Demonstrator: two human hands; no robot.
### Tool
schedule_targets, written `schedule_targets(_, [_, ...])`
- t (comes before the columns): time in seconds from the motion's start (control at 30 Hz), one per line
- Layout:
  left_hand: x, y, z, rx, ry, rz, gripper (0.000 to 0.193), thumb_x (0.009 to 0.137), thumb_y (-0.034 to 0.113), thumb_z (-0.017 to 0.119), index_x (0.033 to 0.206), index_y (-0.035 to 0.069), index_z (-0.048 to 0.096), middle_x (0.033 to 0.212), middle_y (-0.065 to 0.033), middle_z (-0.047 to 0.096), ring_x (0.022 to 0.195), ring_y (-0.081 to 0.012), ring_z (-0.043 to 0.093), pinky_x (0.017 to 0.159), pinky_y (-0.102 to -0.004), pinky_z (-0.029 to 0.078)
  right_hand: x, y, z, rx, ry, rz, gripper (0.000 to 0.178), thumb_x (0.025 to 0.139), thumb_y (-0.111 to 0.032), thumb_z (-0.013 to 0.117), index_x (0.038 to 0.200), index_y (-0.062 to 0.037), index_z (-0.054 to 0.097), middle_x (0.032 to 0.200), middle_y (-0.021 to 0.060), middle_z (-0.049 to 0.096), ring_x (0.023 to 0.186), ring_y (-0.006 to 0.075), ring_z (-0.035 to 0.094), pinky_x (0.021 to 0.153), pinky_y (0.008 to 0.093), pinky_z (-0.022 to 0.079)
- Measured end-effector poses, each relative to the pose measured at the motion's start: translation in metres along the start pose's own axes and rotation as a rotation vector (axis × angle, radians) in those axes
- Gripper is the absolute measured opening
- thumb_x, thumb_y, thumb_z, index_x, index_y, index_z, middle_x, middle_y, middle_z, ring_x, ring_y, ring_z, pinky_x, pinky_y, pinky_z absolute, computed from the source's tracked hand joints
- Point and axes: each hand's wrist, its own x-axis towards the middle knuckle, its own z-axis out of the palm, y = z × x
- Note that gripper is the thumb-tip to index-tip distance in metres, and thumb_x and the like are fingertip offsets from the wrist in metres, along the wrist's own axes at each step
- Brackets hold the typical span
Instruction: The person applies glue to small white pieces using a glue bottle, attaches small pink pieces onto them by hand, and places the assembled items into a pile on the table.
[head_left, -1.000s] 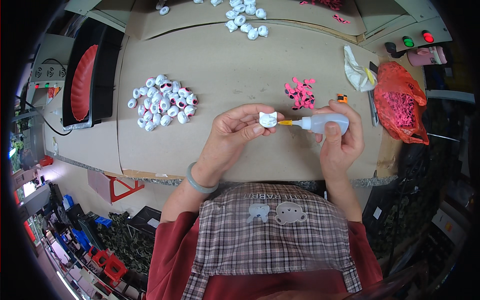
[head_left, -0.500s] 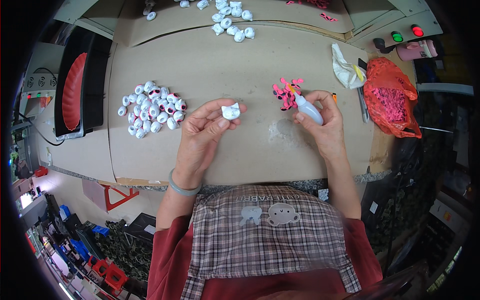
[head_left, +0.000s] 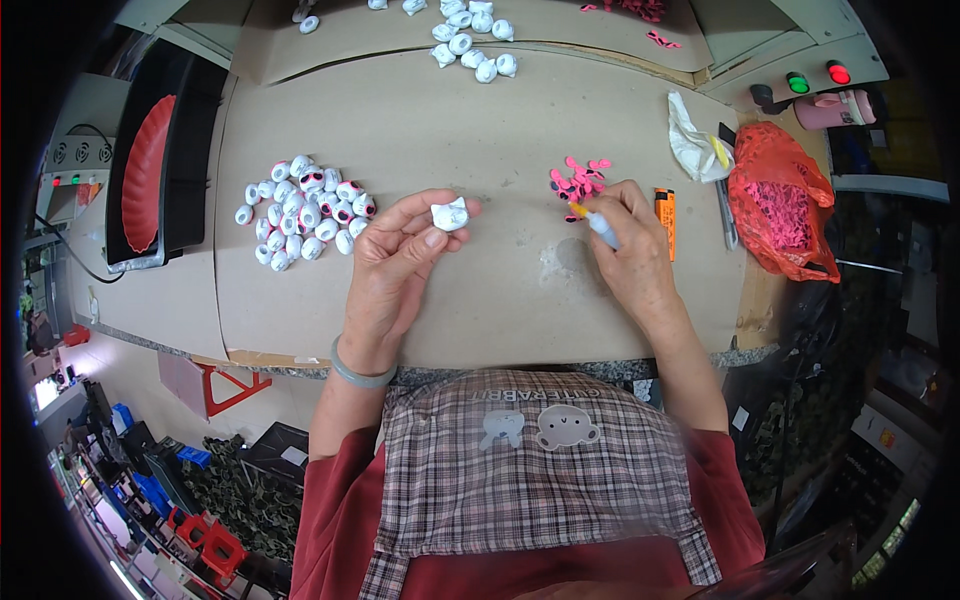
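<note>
Between the thumb and fingers of my left hand (head_left: 395,262) is a small white cat-head piece (head_left: 451,214). My right hand (head_left: 640,255) is closed around a small squeeze bottle (head_left: 604,231) with a yellowish nozzle, its body partly hidden by the fingers. The nozzle points left, beside a little heap of pink and black bow-like pieces (head_left: 575,182). Left of my left hand lies a cluster of similar white pieces (head_left: 297,215); some carry pink and black parts.
More white pieces (head_left: 470,40) lie at the back. On the right are an orange box cutter (head_left: 665,225), a crumpled white wrapper (head_left: 692,140) and a red bag (head_left: 745,205) of pink pieces. A black bin (head_left: 205,150) with a red fluted tray (head_left: 150,175) stands left.
My right hand has turned the bottle over, lowering its nozzle to the near edge of the pink heap. The orange cutter now shows. My left hand has shifted slightly left with the cat-head piece.
</note>
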Motion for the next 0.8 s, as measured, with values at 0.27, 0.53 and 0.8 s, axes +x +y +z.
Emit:
schedule_targets(0.27, [-0.002,0.002,-0.003,0.001,0.007,0.008,0.033,0.088,0.001,0.059,0.120,-0.003,0.057,0.112,-0.0210,0.063,0.092,-0.0161,0.062,0.084,-0.0259,0.050,0.003,-0.003,-0.001,-0.170,-0.077,-0.127,0.015,0.073,0.005,0.065,0.087,-0.0009,0.063,0.087,0.0097,0.054,0.070,0.0256,0.064,0.059,0.0378,0.053])
schedule_targets(0.53, [-0.004,0.004,-0.004,0.028,0.012,0.032,0.033,0.088,0.002,0.059,0.120,-0.003,0.057,0.111,-0.0204,0.063,0.091,-0.0161,0.062,0.083,-0.0260,0.050,0.009,-0.005,-0.007,-0.195,-0.157,-0.122,0.015,0.074,0.004,0.064,0.088,-0.0013,0.062,0.088,0.0100,0.056,0.073,0.0267,0.063,0.063,0.0378,0.054])
schedule_targets(0.8, [-0.009,-0.005,0.019,0.135,0.002,-0.041,0.028,0.086,0.002,0.062,0.114,-0.002,0.057,0.109,-0.0195,0.065,0.093,-0.0186,0.065,0.084,-0.0298,0.052,0.002,-0.012,-0.016,0.358,-0.305,0.187,0.012,0.079,-0.001,0.067,0.090,0.0006,0.061,0.087,0.0060,0.063,0.075,0.0165,0.060,0.068,0.0314,0.048])
